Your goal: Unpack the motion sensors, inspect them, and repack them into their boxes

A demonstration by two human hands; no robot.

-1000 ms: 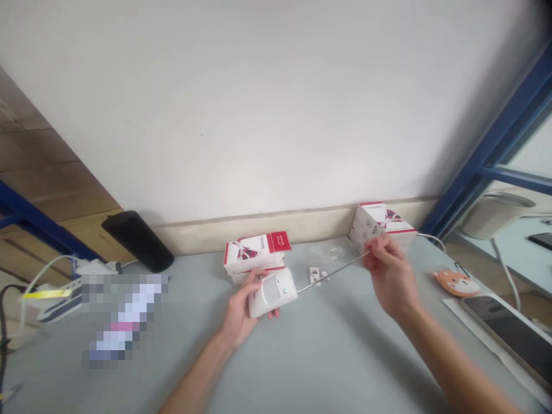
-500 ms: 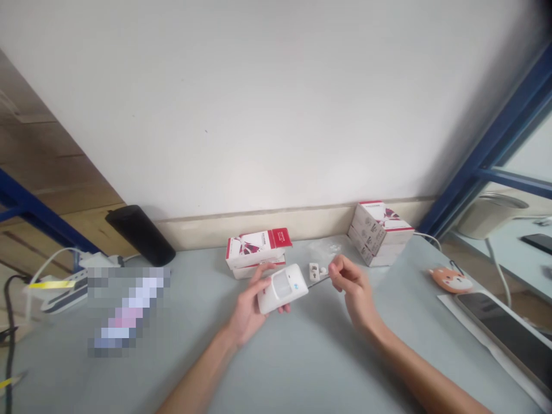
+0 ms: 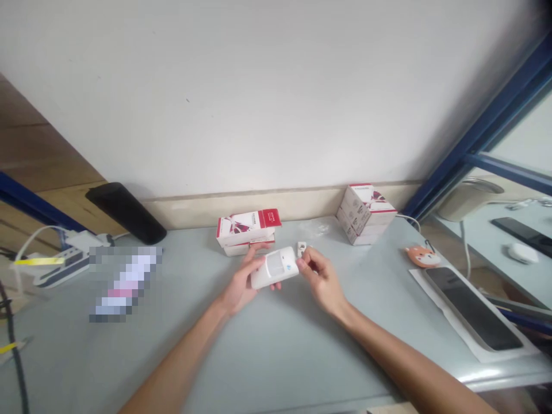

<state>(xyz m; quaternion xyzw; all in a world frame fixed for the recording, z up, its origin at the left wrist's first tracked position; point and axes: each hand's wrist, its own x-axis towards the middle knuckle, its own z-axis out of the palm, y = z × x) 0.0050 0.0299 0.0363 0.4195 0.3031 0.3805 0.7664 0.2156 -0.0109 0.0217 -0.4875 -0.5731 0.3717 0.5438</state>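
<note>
Above desk [image 3: 276, 356] centre | white motion sensor [image 3: 275, 267] held in left hand [image 3: 239, 282], fingers curled beneath | right hand [image 3: 321, 277] closed at sensor's end, any pinched item hidden | risk judged: sensor dropped if left grip slackens.

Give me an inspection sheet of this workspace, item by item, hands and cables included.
surface: pale grey table, a white sheet on its right
job's things: white motion sensor in the left hand; small white fitting behind it
clutter: red-and-white boxes, second stack, smartphone, fox-shaped orange pouch, pixelated object
grippers: right hand pinched at the sensor's end; grip unclear
cables: white cable; power strip
surroundings: white wall, blue frame
</note>
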